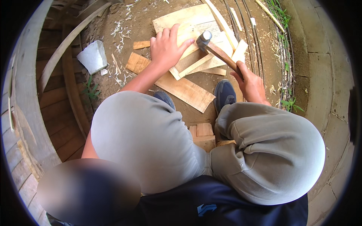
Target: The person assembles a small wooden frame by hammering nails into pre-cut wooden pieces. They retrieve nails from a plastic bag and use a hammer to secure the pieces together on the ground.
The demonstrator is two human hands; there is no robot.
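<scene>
My right hand [252, 86] is closed around the wooden handle of a hammer [223, 56]. The hammer's metal head is over a small box-like frame of pale boards [195, 69], close to my left thumb; whether it touches the wood I cannot tell. My left hand [166, 47] lies on the frame's left side, fingers spread and thumb stretched toward the hammer head. Behind the frame lies a wide pale board [184, 17]. A longer brown plank [188, 89] rests on the ground just in front, partly hidden under the frame and my left arm.
A pale stone block [92, 57] sits to the left, near a slatted wooden structure [60, 105]. Dark rods [249, 30] and thin wood strips lie at the far right, beside a concrete ledge [320, 71]. Shavings litter the dirt. Wood blocks [204, 135] stand between my legs.
</scene>
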